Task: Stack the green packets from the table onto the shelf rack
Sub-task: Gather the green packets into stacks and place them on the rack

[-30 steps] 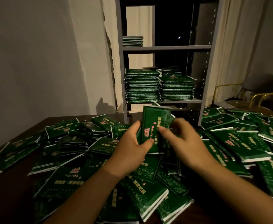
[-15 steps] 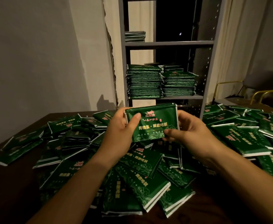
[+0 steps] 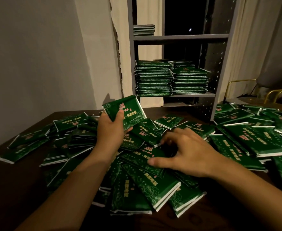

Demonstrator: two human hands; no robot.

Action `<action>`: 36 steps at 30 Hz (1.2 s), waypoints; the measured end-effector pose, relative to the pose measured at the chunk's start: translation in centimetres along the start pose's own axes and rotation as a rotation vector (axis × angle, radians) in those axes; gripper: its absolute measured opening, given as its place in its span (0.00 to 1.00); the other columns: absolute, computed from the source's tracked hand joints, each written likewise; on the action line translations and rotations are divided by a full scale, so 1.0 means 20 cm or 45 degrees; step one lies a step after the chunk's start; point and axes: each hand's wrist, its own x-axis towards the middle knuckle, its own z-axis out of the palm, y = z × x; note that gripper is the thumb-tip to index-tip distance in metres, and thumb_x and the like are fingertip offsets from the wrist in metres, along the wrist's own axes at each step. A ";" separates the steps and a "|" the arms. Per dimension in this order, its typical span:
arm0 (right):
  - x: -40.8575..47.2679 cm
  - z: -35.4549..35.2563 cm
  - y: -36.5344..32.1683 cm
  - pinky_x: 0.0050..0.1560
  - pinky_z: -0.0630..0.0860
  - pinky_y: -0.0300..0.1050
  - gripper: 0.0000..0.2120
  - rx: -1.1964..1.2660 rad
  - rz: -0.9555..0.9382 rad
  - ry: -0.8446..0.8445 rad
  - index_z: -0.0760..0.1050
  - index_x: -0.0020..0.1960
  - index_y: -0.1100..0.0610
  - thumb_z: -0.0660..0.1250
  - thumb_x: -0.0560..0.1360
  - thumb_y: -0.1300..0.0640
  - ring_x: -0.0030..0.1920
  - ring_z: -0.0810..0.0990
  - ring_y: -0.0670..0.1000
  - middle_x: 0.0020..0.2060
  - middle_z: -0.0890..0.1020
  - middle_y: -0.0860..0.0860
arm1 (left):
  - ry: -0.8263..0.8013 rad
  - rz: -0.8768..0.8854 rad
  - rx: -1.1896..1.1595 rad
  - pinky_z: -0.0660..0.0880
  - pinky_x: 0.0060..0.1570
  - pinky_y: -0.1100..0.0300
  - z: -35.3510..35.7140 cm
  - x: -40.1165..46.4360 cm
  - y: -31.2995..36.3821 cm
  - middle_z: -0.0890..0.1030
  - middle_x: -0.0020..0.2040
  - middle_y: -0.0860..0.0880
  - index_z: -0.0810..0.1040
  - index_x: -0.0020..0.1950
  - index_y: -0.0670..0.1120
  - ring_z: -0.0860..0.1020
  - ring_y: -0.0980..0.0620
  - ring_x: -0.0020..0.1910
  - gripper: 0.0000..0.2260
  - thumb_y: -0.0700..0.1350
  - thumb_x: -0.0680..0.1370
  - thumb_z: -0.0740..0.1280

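The dark table (image 3: 20, 189) carried loose green packets (image 3: 253, 142) from its left edge to its right edge. Beyond its far edge, the grey shelf rack (image 3: 180, 37) held two packet stacks (image 3: 153, 79). Our left hand (image 3: 110, 130) gripped one packet (image 3: 123, 110), presumably collecting; our right hand (image 3: 187, 154), fingers spread, reached onto the heap.

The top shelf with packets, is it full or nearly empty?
Nearly empty. The upper shelf carries only one short stack at its left end; the rest shows bare.
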 end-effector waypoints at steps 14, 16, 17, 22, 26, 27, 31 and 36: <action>-0.10 0.01 -0.09 0.45 0.70 0.33 0.31 -0.132 -0.450 -0.054 0.63 0.68 0.43 0.71 0.70 0.41 0.47 0.74 0.42 0.52 0.74 0.42 | -0.082 -0.009 0.142 0.82 0.40 0.58 0.00 -0.01 -0.04 0.85 0.48 0.52 0.78 0.59 0.48 0.85 0.56 0.44 0.06 0.46 0.84 0.64; -0.11 -0.02 -0.08 0.36 0.66 0.28 0.23 -0.075 -0.458 -0.030 0.67 0.65 0.43 0.70 0.72 0.49 0.37 0.74 0.40 0.43 0.76 0.42 | -0.117 -0.032 0.184 0.79 0.35 0.64 -0.01 -0.01 -0.04 0.85 0.49 0.51 0.78 0.61 0.47 0.85 0.56 0.44 0.08 0.46 0.84 0.63; -0.11 -0.03 -0.07 0.34 0.67 0.28 0.19 -0.022 -0.462 -0.010 0.69 0.62 0.43 0.69 0.73 0.52 0.35 0.75 0.39 0.39 0.77 0.42 | -0.139 -0.055 0.175 0.79 0.34 0.66 -0.01 -0.02 -0.03 0.85 0.51 0.49 0.78 0.62 0.47 0.85 0.55 0.45 0.09 0.46 0.84 0.63; -0.07 -0.11 0.06 0.49 0.83 0.44 0.15 0.819 -0.305 0.027 0.77 0.59 0.51 0.67 0.78 0.66 0.51 0.85 0.46 0.51 0.85 0.47 | -0.165 -0.201 0.075 0.80 0.41 0.58 -0.02 -0.02 0.00 0.85 0.51 0.48 0.80 0.57 0.47 0.83 0.48 0.51 0.06 0.46 0.83 0.65; 0.00 -0.14 0.20 0.54 0.82 0.53 0.12 1.484 0.054 0.090 0.76 0.59 0.61 0.64 0.78 0.69 0.55 0.85 0.56 0.54 0.85 0.58 | -0.136 -0.318 -0.183 0.82 0.49 0.50 -0.02 -0.01 0.02 0.85 0.55 0.46 0.79 0.60 0.46 0.83 0.46 0.55 0.09 0.44 0.81 0.67; 0.01 -0.12 0.23 0.53 0.83 0.54 0.09 1.599 0.170 0.160 0.76 0.57 0.62 0.64 0.78 0.69 0.53 0.85 0.56 0.54 0.84 0.60 | -0.162 -0.350 -0.254 0.83 0.47 0.50 -0.02 -0.02 0.03 0.85 0.55 0.45 0.78 0.61 0.44 0.84 0.46 0.54 0.10 0.43 0.81 0.67; 0.08 -0.05 0.24 0.50 0.83 0.56 0.09 1.835 0.423 0.371 0.74 0.58 0.62 0.66 0.78 0.67 0.47 0.86 0.55 0.55 0.83 0.62 | -0.350 -0.400 -0.376 0.82 0.51 0.50 0.04 -0.10 0.04 0.85 0.56 0.43 0.77 0.65 0.45 0.84 0.44 0.55 0.13 0.38 0.80 0.67; 0.08 0.01 0.10 0.39 0.82 0.46 0.08 1.813 0.420 0.549 0.73 0.56 0.59 0.68 0.78 0.65 0.43 0.87 0.52 0.50 0.84 0.58 | -0.525 -0.514 -0.537 0.79 0.59 0.42 0.10 -0.18 0.04 0.84 0.59 0.43 0.77 0.67 0.46 0.83 0.44 0.59 0.18 0.52 0.80 0.64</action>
